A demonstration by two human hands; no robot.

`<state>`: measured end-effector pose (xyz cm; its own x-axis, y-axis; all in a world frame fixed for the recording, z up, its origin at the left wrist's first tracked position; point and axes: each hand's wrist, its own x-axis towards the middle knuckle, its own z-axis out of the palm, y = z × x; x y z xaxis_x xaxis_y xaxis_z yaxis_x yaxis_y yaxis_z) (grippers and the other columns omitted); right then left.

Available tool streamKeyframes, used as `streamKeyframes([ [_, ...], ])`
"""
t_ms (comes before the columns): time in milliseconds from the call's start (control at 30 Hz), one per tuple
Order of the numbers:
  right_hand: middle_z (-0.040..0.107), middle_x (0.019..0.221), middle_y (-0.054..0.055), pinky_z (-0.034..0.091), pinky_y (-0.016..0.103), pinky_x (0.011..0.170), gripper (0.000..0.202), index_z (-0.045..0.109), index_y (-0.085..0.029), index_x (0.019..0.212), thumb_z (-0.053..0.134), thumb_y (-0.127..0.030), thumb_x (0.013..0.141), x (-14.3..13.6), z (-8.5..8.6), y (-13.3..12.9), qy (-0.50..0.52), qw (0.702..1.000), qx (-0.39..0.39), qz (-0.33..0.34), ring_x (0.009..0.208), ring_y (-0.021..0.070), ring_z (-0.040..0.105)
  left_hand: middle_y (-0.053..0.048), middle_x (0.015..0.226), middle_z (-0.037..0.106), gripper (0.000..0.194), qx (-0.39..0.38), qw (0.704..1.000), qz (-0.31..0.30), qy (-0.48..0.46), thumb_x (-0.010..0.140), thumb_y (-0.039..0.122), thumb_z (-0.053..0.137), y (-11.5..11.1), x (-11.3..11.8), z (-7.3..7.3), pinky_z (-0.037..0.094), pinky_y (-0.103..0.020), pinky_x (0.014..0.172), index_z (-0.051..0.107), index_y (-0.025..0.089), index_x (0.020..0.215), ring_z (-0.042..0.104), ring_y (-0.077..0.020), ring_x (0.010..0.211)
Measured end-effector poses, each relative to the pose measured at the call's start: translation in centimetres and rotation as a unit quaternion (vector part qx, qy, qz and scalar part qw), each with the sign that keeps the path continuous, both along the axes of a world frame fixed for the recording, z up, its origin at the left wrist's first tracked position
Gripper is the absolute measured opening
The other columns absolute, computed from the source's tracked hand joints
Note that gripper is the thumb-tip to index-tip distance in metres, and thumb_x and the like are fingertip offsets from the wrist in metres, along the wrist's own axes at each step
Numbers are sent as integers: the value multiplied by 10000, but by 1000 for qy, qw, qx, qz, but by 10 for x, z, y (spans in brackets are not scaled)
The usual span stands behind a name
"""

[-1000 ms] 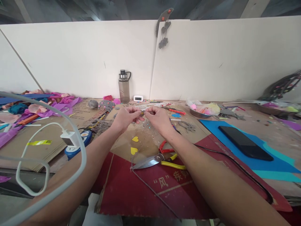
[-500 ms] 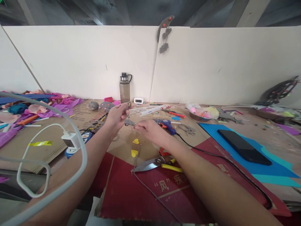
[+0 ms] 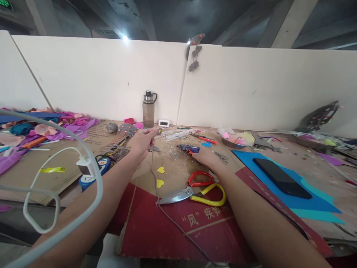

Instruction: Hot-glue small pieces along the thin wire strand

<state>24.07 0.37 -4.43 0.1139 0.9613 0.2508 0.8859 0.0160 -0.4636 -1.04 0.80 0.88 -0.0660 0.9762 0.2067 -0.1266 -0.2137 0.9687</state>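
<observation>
Two bare hands work over the littered worktop [image 3: 295, 154]. The left hand [image 3: 141, 143] has a nearly shut grip, pinching a small piece [image 3: 159, 131] that could slip, being tiny. The right hand [image 3: 208, 158] touches the glue gun [image 3: 185, 148]; how closed its grip is, I can't tell. If hot, the nozzle could burn skin; the cord [image 3: 279, 211], beneath the right arm, could snag. String [image 3: 184, 233] passing the scissors [image 3: 178, 195] could tangle. Red-and-brown cardboard [image 3: 156, 230] covers the near worktop; behind stand white panels [image 3: 237, 85] under a dim ceiling [image 3: 173, 18].
</observation>
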Motion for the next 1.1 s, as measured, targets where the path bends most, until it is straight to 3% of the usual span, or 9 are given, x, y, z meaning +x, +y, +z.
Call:
streamKeyframes([
  [100, 464, 401, -5, 334, 281, 409, 234, 468, -239, 488, 610, -303, 664, -3, 7, -2, 47, 999, -15, -4, 367, 136, 425, 57, 416, 443, 248, -1, 1000, -4, 15, 636, 379, 727, -1, 1, 0, 145, -193, 355, 603, 164, 639, 341, -43, 357],
  [167, 502, 442, 5, 364, 292, 417, 203, 488, -232, 533, 604, -327, 671, -7, 16, -8, 147, 989, -25, -11, 394, 150, 464, 57, 431, 447, 252, -3, 1000, 0, 12, 636, 380, 731, -1, 0, -1, 143, -191, 356, 608, 160, 647, 345, -40, 364],
  [267, 597, 626, 24, 456, 320, 498, 59, 546, -228, 713, 566, -270, 676, -19, 29, -18, 342, 939, 17, 19, 546, 183, 563, 46, 482, 484, 261, -15, 1000, 6, -1, 625, 372, 745, 3, -3, -3, 141, -189, 352, 614, 149, 658, 354, -32, 373],
  [367, 643, 793, 23, 510, 347, 602, 250, 544, -254, 929, 564, -234, 681, -35, 38, -30, 437, 891, 51, 108, 669, 196, 610, 10, 604, 587, 270, -27, 999, -4, -22, 611, 366, 761, 8, -6, -6, 137, -186, 347, 626, 143, 683, 361, -19, 385],
  [433, 652, 837, 14, 514, 346, 629, 302, 517, -272, 1007, 562, -247, 709, -44, 43, -39, 437, 883, 58, 162, 679, 189, 615, -10, 698, 635, 273, -28, 999, -11, -37, 606, 363, 768, 11, -8, -9, 135, -181, 345, 634, 143, 696, 366, -10, 395],
  [500, 644, 796, 1, 506, 334, 636, 252, 514, -268, 997, 544, -268, 748, -50, 46, -47, 404, 893, 63, 190, 633, 172, 600, -22, 748, 653, 269, -27, 999, -9, -46, 601, 356, 772, 12, -8, -10, 133, -178, 343, 639, 142, 697, 367, -6, 401],
  [667, 637, 860, 7, 485, 289, 611, 211, 494, -215, 1009, 492, -313, 823, -58, 46, -55, 352, 900, 84, 244, 557, 114, 535, -24, 734, 660, 253, -46, 997, 0, -61, 568, 323, 774, 12, -4, -10, 118, -181, 338, 624, 144, 664, 363, -7, 394],
  [833, 637, 942, 25, 474, 270, 570, 278, 473, -197, 1082, 498, -301, 826, -62, 44, -55, 342, 903, 75, 248, 530, 93, 506, -23, 723, 663, 255, -50, 997, -3, -65, 551, 307, 783, 10, -3, -7, 123, -177, 330, 621, 138, 652, 361, -1, 379],
  [1100, 620, 896, 23, 456, 269, 549, 293, 472, -202, 1103, 491, -292, 824, -64, 44, -55, 324, 914, 78, 231, 545, 110, 511, -28, 715, 652, 240, -48, 997, -8, -52, 579, 308, 763, 7, 1, -5, 114, -175, 325, 621, 135, 666, 345, -2, 381],
])
